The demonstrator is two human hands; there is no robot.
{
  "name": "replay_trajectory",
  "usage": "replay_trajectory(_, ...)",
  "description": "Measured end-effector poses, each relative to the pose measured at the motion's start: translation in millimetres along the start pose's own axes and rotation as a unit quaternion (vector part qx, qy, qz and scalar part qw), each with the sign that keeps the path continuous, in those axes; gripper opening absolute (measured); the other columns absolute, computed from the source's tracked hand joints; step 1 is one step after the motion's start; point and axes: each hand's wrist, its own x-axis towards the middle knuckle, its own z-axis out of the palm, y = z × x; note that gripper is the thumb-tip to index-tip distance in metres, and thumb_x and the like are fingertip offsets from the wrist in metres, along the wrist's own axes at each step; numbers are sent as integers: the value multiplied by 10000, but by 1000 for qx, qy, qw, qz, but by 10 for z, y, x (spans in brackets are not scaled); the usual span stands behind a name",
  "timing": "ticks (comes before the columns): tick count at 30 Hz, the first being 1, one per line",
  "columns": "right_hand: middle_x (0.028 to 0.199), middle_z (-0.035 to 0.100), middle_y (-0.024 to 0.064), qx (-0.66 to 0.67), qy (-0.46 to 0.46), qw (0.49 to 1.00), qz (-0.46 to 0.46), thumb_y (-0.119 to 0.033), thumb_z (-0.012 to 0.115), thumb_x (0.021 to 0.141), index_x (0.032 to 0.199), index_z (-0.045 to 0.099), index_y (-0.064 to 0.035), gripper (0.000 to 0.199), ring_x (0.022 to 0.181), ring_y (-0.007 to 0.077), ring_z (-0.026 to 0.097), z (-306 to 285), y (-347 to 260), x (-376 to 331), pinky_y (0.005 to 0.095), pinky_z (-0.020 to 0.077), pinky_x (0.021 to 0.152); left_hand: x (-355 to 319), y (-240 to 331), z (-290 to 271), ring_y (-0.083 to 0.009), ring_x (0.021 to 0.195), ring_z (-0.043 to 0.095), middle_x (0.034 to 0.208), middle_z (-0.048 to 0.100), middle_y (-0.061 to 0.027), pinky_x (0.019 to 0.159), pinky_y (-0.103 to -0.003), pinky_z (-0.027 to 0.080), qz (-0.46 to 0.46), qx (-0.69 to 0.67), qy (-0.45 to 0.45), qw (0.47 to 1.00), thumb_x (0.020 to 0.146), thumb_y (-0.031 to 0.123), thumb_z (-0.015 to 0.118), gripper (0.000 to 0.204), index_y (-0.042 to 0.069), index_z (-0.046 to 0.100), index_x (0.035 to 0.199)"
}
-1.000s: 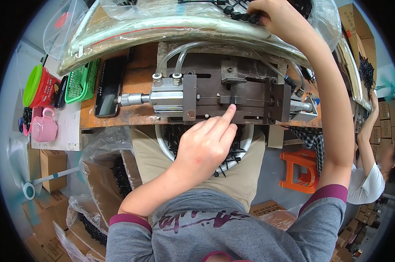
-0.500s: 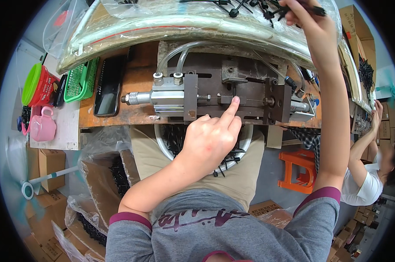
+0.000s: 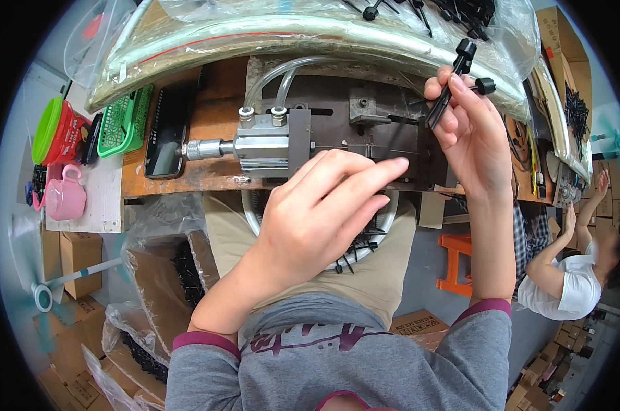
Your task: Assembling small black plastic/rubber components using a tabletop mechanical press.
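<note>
My right hand (image 3: 480, 133) is raised above the right end of a metal bench fixture. Its thumb and fingers pinch a few black plastic pieces (image 3: 454, 85) with thin stems and round knobbed heads. My left hand (image 3: 317, 212) hovers over the fixture's front middle, fingers stretched and apart, with nothing visible in it. The fixture has a silver air cylinder (image 3: 263, 147) on the left, a dark base plate (image 3: 337, 96) and a small bracket (image 3: 365, 109). A dark blurred streak shows just above my left fingertips. My left hand hides part of the fixture's middle.
More black pieces (image 3: 471, 17) lie on the plastic-covered ledge behind the fixture. A white-rimmed basin (image 3: 253, 218) sits in my lap. To the left are a phone (image 3: 169, 133), green basket (image 3: 126, 123) and pink cup (image 3: 66, 197). An orange stool (image 3: 454, 264) and another person (image 3: 563, 288) are at right.
My right hand has come down from the ledge toward the fixture with black pieces in it. My left hand has shifted, its index finger off the small block. The cylinder's rear end now sticks out further left.
</note>
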Motion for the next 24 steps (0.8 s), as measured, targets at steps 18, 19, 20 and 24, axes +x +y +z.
replay_trajectory(18,1088,723,256,-665,-128,582,-451,-13,657,838,1079,694,110,273,949,314,735,198,250,-309,339,587,807,-19,-36,-154,-199,996,678,1138,659,-166,790,-262,640,-47,-156,-26,986,719,-141,795,397,-52,721,1099)
replay_trajectory(19,1093,723,257,-668,-125,582,-446,-22,657,843,1090,695,110,282,957,313,734,212,251,-337,343,589,817,-41,-30,-141,-188,980,679,1133,662,-154,780,-260,635,-47,-138,-26,989,716,-121,805,393,-40,727,1092)
replay_trajectory(20,1097,719,261,-677,-113,586,-430,-18,668,843,1110,695,109,297,976,317,730,233,250,-384,353,591,854,-66,-23,-124,-178,964,679,1128,665,-142,769,-257,629,-48,-120,-26,991,712,-101,815,390,-27,734,1086)
replay_trajectory(24,1140,693,256,-634,-9,648,-421,206,622,783,1120,682,125,352,996,320,721,58,285,-431,373,611,867,-242,-72,0,-168,917,688,1193,683,-118,771,-295,586,-9,10,-34,999,689,-7,842,354,20,751,1030)
